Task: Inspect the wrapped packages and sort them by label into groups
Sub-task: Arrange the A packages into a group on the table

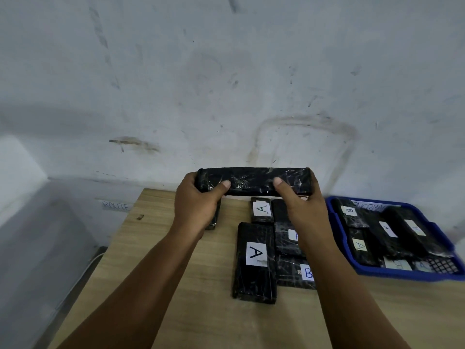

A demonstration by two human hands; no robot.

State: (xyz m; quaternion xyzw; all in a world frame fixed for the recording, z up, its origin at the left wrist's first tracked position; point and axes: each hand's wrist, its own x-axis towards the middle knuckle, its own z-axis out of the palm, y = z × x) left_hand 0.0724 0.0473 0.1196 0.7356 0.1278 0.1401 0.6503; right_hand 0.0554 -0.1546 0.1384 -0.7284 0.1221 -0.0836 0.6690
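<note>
Nearest on the wooden desk (191,311) lies a long black package (254,263), wrapped in shiny crinkled film and bearing a white label marked A. Just beside it to the right sits a package marked B (297,273), partly hidden by the right forearm. Behind these, toward the far edge, are a small A package (262,210) and another A package (286,238).

Above the far edge, both hands hold one long black wrapped bar (254,181) level and clear of the desk. The left hand (198,200) grips its left end and the right hand (299,200) its right end, each with fingers curled behind and thumb pressed on the near face. No label shows on that face.

At the desk's right edge a blue plastic tray (334,230) with a mesh floor holds more black packages (392,230) labelled A and B.
</note>
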